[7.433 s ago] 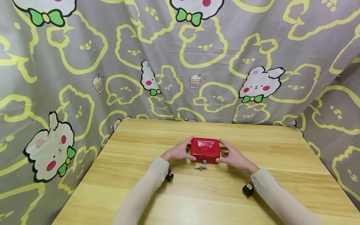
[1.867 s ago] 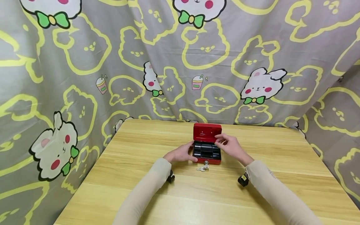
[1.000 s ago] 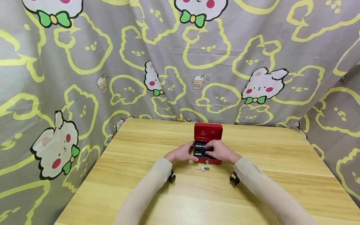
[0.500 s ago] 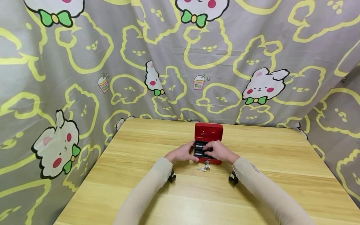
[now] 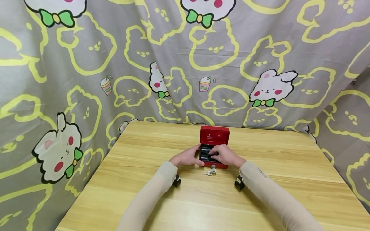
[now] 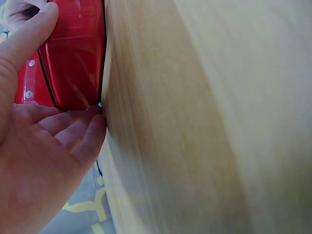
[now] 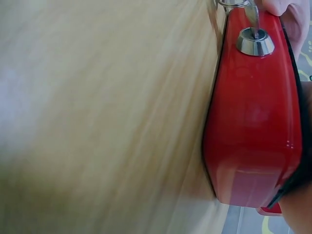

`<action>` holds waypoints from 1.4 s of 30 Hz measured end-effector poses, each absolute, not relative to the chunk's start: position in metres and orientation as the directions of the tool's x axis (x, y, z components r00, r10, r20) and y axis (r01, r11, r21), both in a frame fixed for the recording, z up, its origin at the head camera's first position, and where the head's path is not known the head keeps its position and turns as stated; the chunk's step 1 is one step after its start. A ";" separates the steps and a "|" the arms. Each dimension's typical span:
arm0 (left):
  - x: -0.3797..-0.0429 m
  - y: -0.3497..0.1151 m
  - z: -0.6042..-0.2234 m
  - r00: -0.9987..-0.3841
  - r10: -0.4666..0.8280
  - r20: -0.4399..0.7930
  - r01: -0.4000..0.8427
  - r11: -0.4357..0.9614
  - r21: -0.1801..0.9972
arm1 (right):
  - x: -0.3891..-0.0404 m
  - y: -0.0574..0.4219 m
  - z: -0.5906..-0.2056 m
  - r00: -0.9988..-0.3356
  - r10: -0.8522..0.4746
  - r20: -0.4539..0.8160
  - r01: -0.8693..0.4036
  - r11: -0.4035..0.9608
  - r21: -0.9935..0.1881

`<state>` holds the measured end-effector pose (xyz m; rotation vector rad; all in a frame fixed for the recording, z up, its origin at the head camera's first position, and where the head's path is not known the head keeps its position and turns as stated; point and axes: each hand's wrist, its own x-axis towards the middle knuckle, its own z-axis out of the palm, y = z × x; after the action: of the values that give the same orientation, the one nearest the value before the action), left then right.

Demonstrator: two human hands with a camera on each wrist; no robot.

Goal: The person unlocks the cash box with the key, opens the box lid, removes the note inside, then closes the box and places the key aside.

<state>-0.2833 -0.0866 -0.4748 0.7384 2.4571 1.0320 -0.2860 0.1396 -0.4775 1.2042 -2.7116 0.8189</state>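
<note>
Two hands are working the open red cash box (image 5: pixel 214 150): left hand (image 5: pixel 185 158) gripping its side, right hand (image 5: pixel 226 155) reaching into the black tray (image 5: pixel 206 153), grip unclear. Next prob. needs lifting tray straight up.

Makeshift set: cartoon bedsheet backdrop (image 5: pixel 185 64), wooden table (image 5: pixel 144 199)

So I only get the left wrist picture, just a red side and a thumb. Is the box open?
Observer: Yes. In the head view the red box has its lid standing upright at the back.
Operator: What is inside it?
Observer: A black tray with compartments shows in the box.
Operator: Where is the other hand?
Observer: The right hand reaches into the tray from above; its fingers are curled, but I cannot tell whether they grip anything.
Operator: Is there a key?
Observer: Yes, the right wrist view shows a key sticking in the lock on the front.
</note>
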 end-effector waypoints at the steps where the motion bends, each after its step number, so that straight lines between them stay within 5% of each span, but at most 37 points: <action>1: -0.284 -0.087 -0.475 -0.791 0.597 -0.135 0.323 0.594 0.737 | -0.286 0.140 -0.477 -0.689 -0.672 0.270 -0.709 0.548 -0.444; 42: -0.281 -0.087 -0.473 -0.805 0.567 -0.173 0.269 0.610 0.746 | -0.273 0.173 -0.431 -0.629 -0.677 0.382 -0.772 0.483 -0.414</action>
<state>-0.2811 -0.0873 -0.4733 0.6677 2.4437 1.0382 -0.2725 0.1729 -0.4310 1.2614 -2.5580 0.8439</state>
